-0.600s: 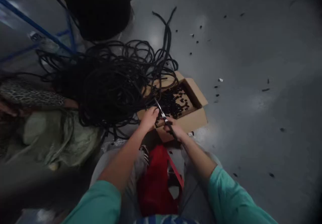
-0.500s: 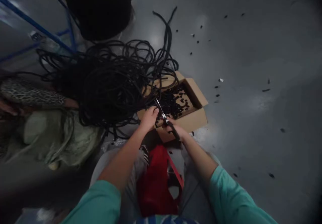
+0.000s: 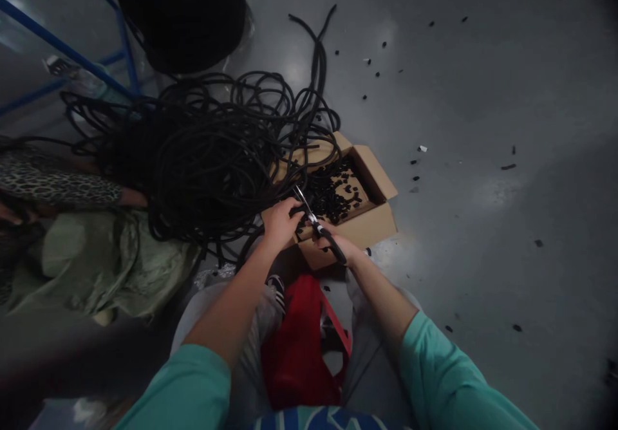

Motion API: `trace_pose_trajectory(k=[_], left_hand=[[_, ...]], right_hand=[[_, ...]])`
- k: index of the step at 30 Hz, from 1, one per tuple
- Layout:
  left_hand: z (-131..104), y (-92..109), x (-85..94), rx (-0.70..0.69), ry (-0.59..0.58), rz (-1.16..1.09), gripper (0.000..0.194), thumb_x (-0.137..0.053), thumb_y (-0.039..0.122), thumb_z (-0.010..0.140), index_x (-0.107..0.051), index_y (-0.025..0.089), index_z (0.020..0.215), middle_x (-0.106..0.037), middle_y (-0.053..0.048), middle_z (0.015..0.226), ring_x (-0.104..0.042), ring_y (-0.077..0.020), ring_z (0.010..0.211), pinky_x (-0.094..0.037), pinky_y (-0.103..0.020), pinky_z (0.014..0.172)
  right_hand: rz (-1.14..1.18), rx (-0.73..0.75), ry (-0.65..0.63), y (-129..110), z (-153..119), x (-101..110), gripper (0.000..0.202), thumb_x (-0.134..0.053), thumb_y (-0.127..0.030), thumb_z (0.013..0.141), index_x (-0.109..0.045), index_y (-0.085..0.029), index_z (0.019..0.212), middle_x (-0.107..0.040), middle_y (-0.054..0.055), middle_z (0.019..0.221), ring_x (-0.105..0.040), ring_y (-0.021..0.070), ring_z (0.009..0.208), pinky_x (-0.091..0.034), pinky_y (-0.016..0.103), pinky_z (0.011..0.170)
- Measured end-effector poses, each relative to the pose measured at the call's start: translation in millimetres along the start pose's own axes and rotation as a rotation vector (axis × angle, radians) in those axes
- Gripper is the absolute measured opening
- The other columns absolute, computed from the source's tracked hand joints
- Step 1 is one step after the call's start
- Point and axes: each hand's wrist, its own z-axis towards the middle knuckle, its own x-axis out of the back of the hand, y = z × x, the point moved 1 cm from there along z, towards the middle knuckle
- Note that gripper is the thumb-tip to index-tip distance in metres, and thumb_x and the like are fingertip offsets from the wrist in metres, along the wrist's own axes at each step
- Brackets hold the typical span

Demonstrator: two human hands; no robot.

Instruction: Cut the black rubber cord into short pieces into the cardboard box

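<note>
My right hand (image 3: 344, 247) is closed around the black handles of a pair of scissors (image 3: 309, 212). The blades point up and to the left, slightly parted, over the near left side of a cardboard box (image 3: 374, 227). Just left of the blades, my left hand (image 3: 280, 225) pinches a black cord (image 3: 298, 208); its fingers partly cover it. Inside the box lie many short cut black pieces (image 3: 333, 201). A large tangle of black cord (image 3: 207, 159) lies left of the box, with some loops hanging over its edge.
A large black coil (image 3: 181, 18) stands at the back left beside a blue metal frame (image 3: 62, 47). Another person's patterned sleeve or trouser leg (image 3: 58, 179) and an olive cloth (image 3: 120, 256) are at the left. A red cloth (image 3: 294, 346) hangs between my knees. Small black bits dot the grey floor (image 3: 463, 224).
My left hand has shifted slightly left, its fingers lifting a little from the cord. The scissor blades have parted slightly. The whole view has moved a little.
</note>
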Motion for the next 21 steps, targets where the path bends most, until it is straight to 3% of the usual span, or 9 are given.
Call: trace_pose_trajectory(k=[7, 15, 21], left_hand=[[2.1, 1.5, 9.1, -0.056, -0.005, 0.148, 0.015, -0.057, 0.018, 0.071, -0.062, 0.019, 0.084, -0.065, -0.005, 0.088, -0.057, -0.0203, 0.087, -0.042, -0.032, 0.079], [6.0, -6.7, 5.2, -0.005, -0.012, 0.053, 0.017, -0.058, 0.02, 0.071, -0.062, 0.019, 0.088, -0.066, -0.004, 0.094, -0.058, -0.0193, 0.091, -0.043, -0.031, 0.081], [6.6, -7.9, 4.0, 0.0, -0.018, -0.005, 0.016, -0.057, 0.019, 0.07, -0.061, 0.018, 0.086, -0.066, -0.004, 0.093, -0.059, -0.0178, 0.089, -0.043, -0.03, 0.08]], right_hand=[[-0.064, -0.03, 0.044, 2.0, 1.8, 0.7, 0.043, -0.056, -0.018, 0.046, -0.058, -0.015, 0.089, -0.044, -0.008, 0.051, -0.036, 0.006, 0.044, -0.024, 0.019, 0.043], [-0.096, -0.061, 0.137, 6.5, 4.2, -3.5, 0.043, -0.055, -0.017, 0.046, -0.06, -0.014, 0.089, -0.04, -0.009, 0.048, -0.034, 0.0046, 0.038, -0.023, 0.019, 0.039], [-0.065, -0.037, 0.063, 7.3, 3.6, -1.9, 0.047, -0.053, -0.018, 0.048, -0.059, -0.014, 0.094, -0.044, -0.008, 0.051, -0.037, 0.006, 0.041, -0.027, 0.02, 0.041]])
